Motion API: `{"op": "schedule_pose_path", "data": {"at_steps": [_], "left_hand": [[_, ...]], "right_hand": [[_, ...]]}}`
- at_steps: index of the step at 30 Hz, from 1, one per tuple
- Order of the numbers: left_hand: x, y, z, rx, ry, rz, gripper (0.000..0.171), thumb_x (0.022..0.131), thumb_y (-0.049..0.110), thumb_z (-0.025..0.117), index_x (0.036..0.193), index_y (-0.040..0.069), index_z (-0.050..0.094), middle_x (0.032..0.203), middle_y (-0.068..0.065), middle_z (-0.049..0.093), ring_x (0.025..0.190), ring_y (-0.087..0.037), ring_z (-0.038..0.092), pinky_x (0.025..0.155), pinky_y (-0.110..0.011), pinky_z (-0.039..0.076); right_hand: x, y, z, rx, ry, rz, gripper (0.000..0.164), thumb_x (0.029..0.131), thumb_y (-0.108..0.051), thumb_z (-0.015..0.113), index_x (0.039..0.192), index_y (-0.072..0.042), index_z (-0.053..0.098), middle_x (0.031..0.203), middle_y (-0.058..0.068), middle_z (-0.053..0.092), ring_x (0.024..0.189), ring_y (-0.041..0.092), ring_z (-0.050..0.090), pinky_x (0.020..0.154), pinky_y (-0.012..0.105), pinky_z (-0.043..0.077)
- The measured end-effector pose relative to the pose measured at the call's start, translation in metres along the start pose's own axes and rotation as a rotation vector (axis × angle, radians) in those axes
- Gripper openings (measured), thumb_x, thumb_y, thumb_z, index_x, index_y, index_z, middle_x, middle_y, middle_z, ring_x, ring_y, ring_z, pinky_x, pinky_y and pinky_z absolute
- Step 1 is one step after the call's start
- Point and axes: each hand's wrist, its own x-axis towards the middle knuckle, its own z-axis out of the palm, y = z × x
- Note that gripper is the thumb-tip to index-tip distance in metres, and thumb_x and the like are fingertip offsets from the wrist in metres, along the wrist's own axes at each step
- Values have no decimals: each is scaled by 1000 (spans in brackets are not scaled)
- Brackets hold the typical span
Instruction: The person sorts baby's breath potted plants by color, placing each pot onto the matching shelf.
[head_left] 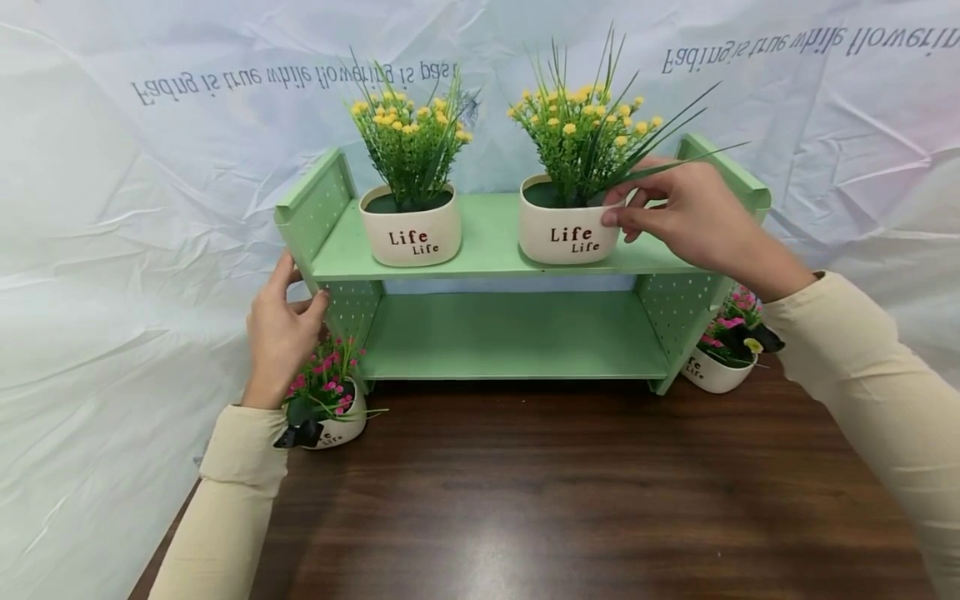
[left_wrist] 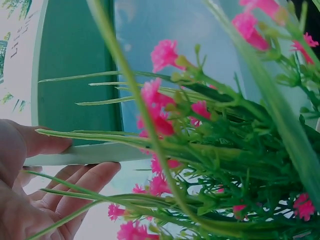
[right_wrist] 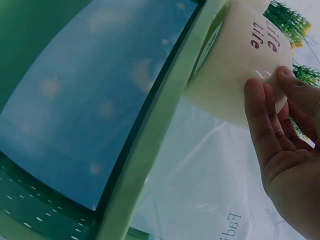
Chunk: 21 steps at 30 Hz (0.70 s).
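A green two-tier shelf (head_left: 517, 333) stands on the dark wooden table. My left hand (head_left: 281, 329) grips its left side panel (left_wrist: 85, 155), thumb on one face and fingers on the other. On the upper tier sits a cream "Life" pot (head_left: 543, 229) of yellow flowers and long grass. My right hand (head_left: 686, 208) pinches this pot's right end at the rim, the thumb in front; the right wrist view shows the pot's underside (right_wrist: 212, 47) partly off the shelf board. To its left, a matching flowerpot (head_left: 412, 242) rests on the same tier.
Pink-flowered pots stand on the table at either side of the shelf: one at the left (head_left: 348, 429) under my left wrist, one at the right (head_left: 716, 375), partly hidden by my right sleeve. A pale printed cloth (head_left: 225, 125) hangs behind. Brown tabletop (head_left: 525, 492) extends in front.
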Motion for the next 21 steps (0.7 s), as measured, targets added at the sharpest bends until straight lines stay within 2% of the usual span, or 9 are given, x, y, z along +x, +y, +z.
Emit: {"op": "schedule_pose_path", "data": {"at_steps": [6, 13, 16, 21], "left_hand": [[-1, 0, 0, -3, -11, -8, 61, 100, 6, 66, 154, 32, 53, 138, -19, 66, 95, -43, 77, 49, -17, 57], [0, 0, 1, -10, -15, -18, 62, 101, 6, 65, 154, 34, 53, 137, -18, 66, 95, -42, 77, 51, -28, 62], [-1, 0, 1, -9, -17, -18, 61, 101, 7, 65, 155, 33, 52, 137, -18, 66, 95, -42, 77, 51, -25, 61], [-2, 1, 1, 8, -15, -15, 58, 101, 7, 65, 153, 29, 54, 135, -18, 66, 95, -43, 77, 50, -15, 57]], "right_hand": [[2, 3, 2, 8, -16, 38, 19, 100, -27, 76, 107, -9, 79, 104, 3, 73, 73, 4, 69, 65, 17, 47], [6, 5, 3, 11, -27, 50, 24, 101, -30, 75, 109, -8, 80, 103, 6, 73, 74, 11, 71, 65, 16, 48], [7, 6, 5, 14, -33, 56, 23, 101, -29, 75, 109, -8, 79, 101, 6, 75, 74, 13, 72, 64, 17, 48], [8, 7, 8, 5, -50, 72, 24, 102, -31, 73, 111, -9, 78, 88, 6, 78, 75, 13, 72, 67, 20, 45]]}}
